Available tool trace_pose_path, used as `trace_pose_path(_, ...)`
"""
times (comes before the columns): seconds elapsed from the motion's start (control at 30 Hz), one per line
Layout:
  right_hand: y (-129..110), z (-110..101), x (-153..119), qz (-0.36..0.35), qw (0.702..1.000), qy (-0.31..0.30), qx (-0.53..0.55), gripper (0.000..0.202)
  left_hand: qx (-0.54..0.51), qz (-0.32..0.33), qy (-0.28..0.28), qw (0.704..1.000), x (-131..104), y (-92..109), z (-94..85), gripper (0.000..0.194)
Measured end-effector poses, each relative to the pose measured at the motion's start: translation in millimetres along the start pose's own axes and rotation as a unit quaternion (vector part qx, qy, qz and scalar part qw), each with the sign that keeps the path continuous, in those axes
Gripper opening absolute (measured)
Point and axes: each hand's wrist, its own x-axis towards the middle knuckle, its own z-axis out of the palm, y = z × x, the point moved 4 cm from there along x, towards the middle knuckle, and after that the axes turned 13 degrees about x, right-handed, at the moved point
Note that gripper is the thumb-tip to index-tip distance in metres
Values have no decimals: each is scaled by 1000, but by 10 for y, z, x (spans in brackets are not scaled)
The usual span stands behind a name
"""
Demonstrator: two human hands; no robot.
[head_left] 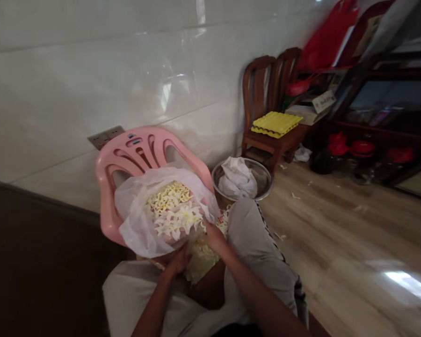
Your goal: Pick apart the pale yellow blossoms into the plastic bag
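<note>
**Curly pale-yellow and white strips (177, 210) lie at 11 o'clock**

They sit in an open, translucent white plastic bag (135, 234) on a pink plastic armchair (107, 187), yellower on the far side, whiter nearer. By its near edge are the left hand (180, 260), then the right hand (214, 238); blur leaves me unable to tell either's finger spread or grip. Between them, a cloudy clear bag (200, 262) shows pale contents (badly smeared). At 1 o'clock, a round silver metal basin (266, 180) holds a crumpled white bundle (237, 178), its underside hidden.
</note>
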Motion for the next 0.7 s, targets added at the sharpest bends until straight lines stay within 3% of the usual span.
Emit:
trace_pose_path(0.1,79,-181,67,4,996,69,53,49,7,45,3,999,231,42,5,72)
trace_pose_path(0.2,139,-258,106,10,991,100,88,47,33,77,42,996,369,25,49,67)
trace_pose_path(0.43,186,-290,194,40,980,136,140,50,129,71,39,988,410,-69,135,68)
trace_pose_path(0.53,217,-335,230,55,960,183,204,53,152,57,33,986,391,-47,116,68)
trace_pose_path(0.7,303,-376,293,77,902,272,326,56,138,83,43,986,364,16,65,70)
